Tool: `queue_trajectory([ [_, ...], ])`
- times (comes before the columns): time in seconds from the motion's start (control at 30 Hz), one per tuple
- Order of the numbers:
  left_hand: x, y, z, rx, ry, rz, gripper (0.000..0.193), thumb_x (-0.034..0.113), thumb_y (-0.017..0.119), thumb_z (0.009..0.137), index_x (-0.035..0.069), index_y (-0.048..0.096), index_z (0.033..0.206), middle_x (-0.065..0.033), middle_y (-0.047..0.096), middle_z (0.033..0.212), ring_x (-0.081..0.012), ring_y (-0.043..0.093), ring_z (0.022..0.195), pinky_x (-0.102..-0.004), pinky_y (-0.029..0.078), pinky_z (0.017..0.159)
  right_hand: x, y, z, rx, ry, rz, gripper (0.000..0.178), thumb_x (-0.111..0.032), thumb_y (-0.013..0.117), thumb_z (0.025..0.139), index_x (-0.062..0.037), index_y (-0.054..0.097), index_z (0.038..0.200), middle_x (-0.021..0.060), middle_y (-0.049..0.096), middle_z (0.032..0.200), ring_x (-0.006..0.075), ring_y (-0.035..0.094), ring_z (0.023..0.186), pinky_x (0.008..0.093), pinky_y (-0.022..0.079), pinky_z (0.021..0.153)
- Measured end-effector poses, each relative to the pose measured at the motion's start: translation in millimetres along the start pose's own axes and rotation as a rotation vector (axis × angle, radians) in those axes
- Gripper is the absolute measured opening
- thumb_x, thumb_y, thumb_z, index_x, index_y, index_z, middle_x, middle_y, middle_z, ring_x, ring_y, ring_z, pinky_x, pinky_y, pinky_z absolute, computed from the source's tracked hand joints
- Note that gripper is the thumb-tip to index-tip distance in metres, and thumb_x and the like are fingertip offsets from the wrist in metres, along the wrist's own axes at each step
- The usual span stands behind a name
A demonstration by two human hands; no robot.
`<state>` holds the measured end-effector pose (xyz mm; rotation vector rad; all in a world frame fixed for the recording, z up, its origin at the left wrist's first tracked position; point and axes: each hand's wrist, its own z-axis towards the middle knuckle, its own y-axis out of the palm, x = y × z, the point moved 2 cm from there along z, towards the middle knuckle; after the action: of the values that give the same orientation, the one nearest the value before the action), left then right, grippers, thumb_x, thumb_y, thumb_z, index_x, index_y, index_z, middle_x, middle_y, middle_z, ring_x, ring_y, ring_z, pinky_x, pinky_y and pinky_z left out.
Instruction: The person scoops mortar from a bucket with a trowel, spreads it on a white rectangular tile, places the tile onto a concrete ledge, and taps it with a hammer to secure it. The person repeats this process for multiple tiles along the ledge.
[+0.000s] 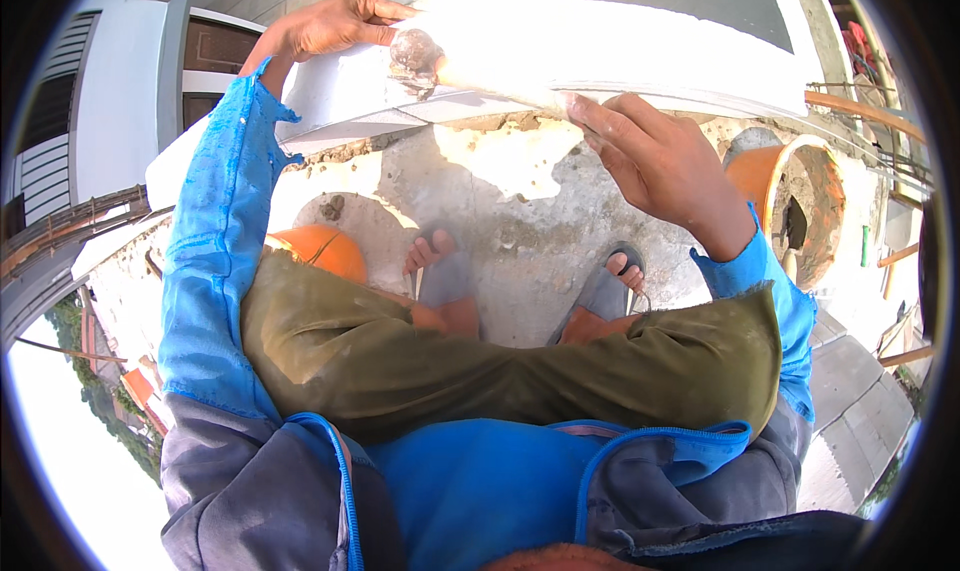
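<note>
A white ledge (690,76) runs past the left hand (335,26) and the right hand (650,151); whether the tool (460,76) between them rests on it is unclear; concrete floor (540,221) spreads bodyward of both hands, bearing sandalled feet (442,279) and, nearer the body than the left hand, a rounded orange thing (325,249); an orange bucket (755,178) sits right of the right hand.

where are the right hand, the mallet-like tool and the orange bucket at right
Right hand (668,161), head view: back of hand
Mallet-like tool (414,51), head view: rounded end
Orange bucket (752,175), head view: outer wall

no readable text, no legible signs
</note>
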<state>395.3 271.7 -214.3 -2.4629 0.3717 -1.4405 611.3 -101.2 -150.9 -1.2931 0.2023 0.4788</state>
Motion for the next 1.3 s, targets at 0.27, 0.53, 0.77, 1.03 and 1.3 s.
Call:
queue_trajectory([
  [0.27,-2.5,-3.5,6.8,-0.017,-0.150,-0.001,0.057,0.019,0.083,0.093,0.017,0.069,0.148,-0.0051,0.078,0.131,-0.0177,0.075,0.109,-0.0302,0.060,0.102,-8.7,-2.5,-28.5,0.015,0.092,0.108,0.066,-0.008,0.077,0.094,-0.0267,0.060,0.155,0.0049,0.064,0.092,0.0244,0.064,0.068,0.0391,0.054,0.055],
  [0.53,-6.4,-2.7,-4.5,-0.001,-0.089,0.001,0.058,0.025,0.085,0.093,0.016,0.069,0.148,-0.0040,0.077,0.135,-0.0185,0.073,0.115,-0.0315,0.055,0.110,-10.4,0.2,37.2,-0.064,0.018,-0.060,0.064,-0.010,0.073,0.096,-0.0320,0.061,0.155,0.0054,0.065,0.095,0.0254,0.065,0.069,0.0398,0.055,0.058],
  [0.77,16.1,0.1,13.2,-0.022,-0.079,0.043,0.058,0.020,0.087,0.090,0.011,0.070,0.145,-0.0069,0.077,0.134,-0.0198,0.074,0.114,-0.0323,0.056,0.109,-0.1,11.5,-44.7,-0.024,0.141,0.105,0.050,-0.013,0.077,0.090,-0.0172,0.070,0.139,0.0057,0.070,0.094,0.0270,0.069,0.075,0.0381,0.056,0.061],
  [1.03,54.4,-9.3,20.1,-0.145,-0.097,-0.100,0.042,0.005,0.081,0.080,0.004,0.069,0.120,-0.0149,0.078,0.118,-0.0239,0.073,0.110,-0.0349,0.053,0.107,12.1,106.8,-175.8,-0.224,0.526,0.053,0.023,-0.025,0.076,0.088,-0.0134,0.069,0.107,0.0058,0.071,0.091,0.0298,0.072,0.087,0.0458,0.057,0.071],
  [1.3,124.2,46.0,92.1,-0.033,-0.090,0.198,0.082,0.048,0.085,0.094,0.005,0.053,0.155,-0.0222,0.067,0.140,-0.0318,0.060,0.138,-0.0452,0.042,0.121,14.0,140.6,-229.7,-0.122,0.560,-0.027,0.032,-0.026,0.082,0.081,-0.0143,0.064,0.105,0.0035,0.063,0.103,0.0248,0.065,0.102,0.0404,0.051,0.087],
])
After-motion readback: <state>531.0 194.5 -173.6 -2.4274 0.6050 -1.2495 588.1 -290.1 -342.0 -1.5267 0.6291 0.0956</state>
